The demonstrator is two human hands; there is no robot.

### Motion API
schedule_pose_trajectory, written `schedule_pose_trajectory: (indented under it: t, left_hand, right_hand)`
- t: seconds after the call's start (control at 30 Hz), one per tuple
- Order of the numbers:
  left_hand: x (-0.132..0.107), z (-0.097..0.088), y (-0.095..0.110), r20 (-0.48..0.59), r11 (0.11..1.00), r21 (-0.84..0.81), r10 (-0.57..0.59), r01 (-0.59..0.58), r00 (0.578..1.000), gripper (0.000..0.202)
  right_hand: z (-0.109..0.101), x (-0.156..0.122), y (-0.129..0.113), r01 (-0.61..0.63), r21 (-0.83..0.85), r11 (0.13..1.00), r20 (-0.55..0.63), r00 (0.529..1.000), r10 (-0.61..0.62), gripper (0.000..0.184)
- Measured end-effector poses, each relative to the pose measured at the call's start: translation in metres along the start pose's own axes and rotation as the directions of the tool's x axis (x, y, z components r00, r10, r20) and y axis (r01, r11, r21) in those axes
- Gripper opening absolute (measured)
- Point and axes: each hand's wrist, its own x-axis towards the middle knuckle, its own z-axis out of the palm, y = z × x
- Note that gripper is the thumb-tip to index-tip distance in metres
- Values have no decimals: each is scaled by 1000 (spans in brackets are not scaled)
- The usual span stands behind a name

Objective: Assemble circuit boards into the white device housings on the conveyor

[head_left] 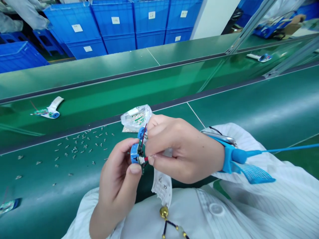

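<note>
Between its thumb and fingers, my left hand (119, 181) grips a round blue part (135, 153) with a small circuit board and a white connector (141, 160) on its side. My right hand (183, 151) is closed in a pinch on the red wire (146, 159) at that connector. Under the right hand hangs a white plastic housing (162, 186) with small metal bits in it. Another blue piece (142, 132) shows by the right fingers, with a thin dark red wire beside it. The right palm hides how the housing is held.
Many small screws (83, 146) lie scattered on the green bench (249, 109). Behind my hands is a clear bag (137, 118) of small parts. A green conveyor belt (119, 94) carries a white housing with a board (52, 109). Blue bins (114, 25) stand beyond. A blue wrist strap (230, 157) trails a cord rightward.
</note>
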Motion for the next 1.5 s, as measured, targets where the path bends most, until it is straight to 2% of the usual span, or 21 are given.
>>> schedule_pose_trajectory:
  t: [0.13, 0.27, 0.33, 0.43, 0.5, 0.57, 0.63, 0.7, 0.8, 0.83, 0.87, 0.9, 0.93, 1.0, 1.07, 1.13, 1.17, 1.23, 1.33, 1.4, 1.5]
  left_hand:
    - [1, 0, 3, 39, 956, 254, 141, -147, 989, 34]
    - [1, -1, 1, 165, 877, 408, 200, -252, 966, 46]
    - [1, 0, 1, 216, 809, 510, 210, -294, 953, 52]
    - [1, 3, 5, 233, 647, 686, 236, -331, 943, 48]
    - [3, 6, 8, 249, 554, 753, 258, -355, 933, 44]
    - [4, 9, 11, 267, 507, 779, 263, -368, 927, 42]
    - [7, 11, 10, 281, 513, 776, 239, -367, 929, 42]
    - [10, 12, 6, 294, 564, 753, 175, -340, 940, 47]
    - [15, 9, -1, 284, 636, 735, 28, -236, 959, 63]
    - [17, 6, -4, 266, 649, 738, -27, -186, 964, 67]
    - [20, 2, -7, 246, 655, 744, -87, -130, 965, 69]
    - [24, -3, -10, 225, 656, 751, -150, -74, 963, 69]
    - [28, -9, -13, 204, 650, 760, -217, -14, 955, 68]
    - [39, -27, -22, 158, 618, 781, -336, 91, 928, 64]
    - [57, -51, -34, 89, 571, 802, -407, 177, 909, 58]
    - [81, -81, -48, 8, 521, 818, -435, 245, 900, 51]
    - [96, -97, -56, -51, 486, 826, -442, 287, 896, 47]
    - [129, -130, -73, -216, 387, 834, -427, 393, 878, 42]
    - [179, -167, -96, -448, 236, 808, -349, 540, 823, 40]
    - [206, -181, -110, -536, 170, 786, -292, 594, 792, 40]
    - [233, -188, -130, -590, 119, 769, -246, 628, 769, 38]
  right_hand:
    - [2, 1, 0, -10, 7, 1000, 6, 1000, 10, 31]
    - [5, 0, -2, -13, 13, 1000, 18, 1000, 13, 32]
    - [6, -2, -3, -6, 26, 1000, 6, 1000, 6, 31]
    - [9, -5, -4, -20, 30, 999, -20, 1000, 21, 30]
    - [12, -7, -4, -30, 20, 999, -42, 999, 31, 29]
    - [14, -10, -4, -38, 20, 999, -61, 997, 40, 28]
    - [16, -12, -1, -56, 47, 997, -55, 997, 59, 28]
    - [15, -12, 7, -80, 95, 992, 3, 997, 80, 28]
    - [4, -4, 35, -203, 132, 970, 79, 978, 194, 25]
    - [-4, 0, 49, -292, 124, 948, 28, 956, 291, 22]
    - [-13, 5, 66, -397, 120, 910, -75, 910, 407, 18]
    - [-24, 10, 84, -511, 135, 849, -236, 815, 529, 14]
    - [-36, 14, 104, -602, 173, 779, -441, 660, 608, 13]
    - [-61, 18, 144, -640, 195, 743, -630, 499, 595, 16]
    - [-80, 15, 179, -684, 224, 695, -724, 361, 588, 16]
    - [-87, 5, 205, -718, 269, 642, -748, 264, 609, 11]
    - [-86, -2, 214, -725, 294, 622, -741, 239, 628, 8]
    - [-75, -18, 227, -735, 352, 580, -686, 220, 694, 7]
    - [-49, -40, 232, -741, 446, 502, -527, 236, 816, 9]
    - [-34, -50, 230, -739, 496, 456, -429, 249, 869, 10]
    - [-21, -64, 221, -720, 552, 420, -349, 258, 901, 14]
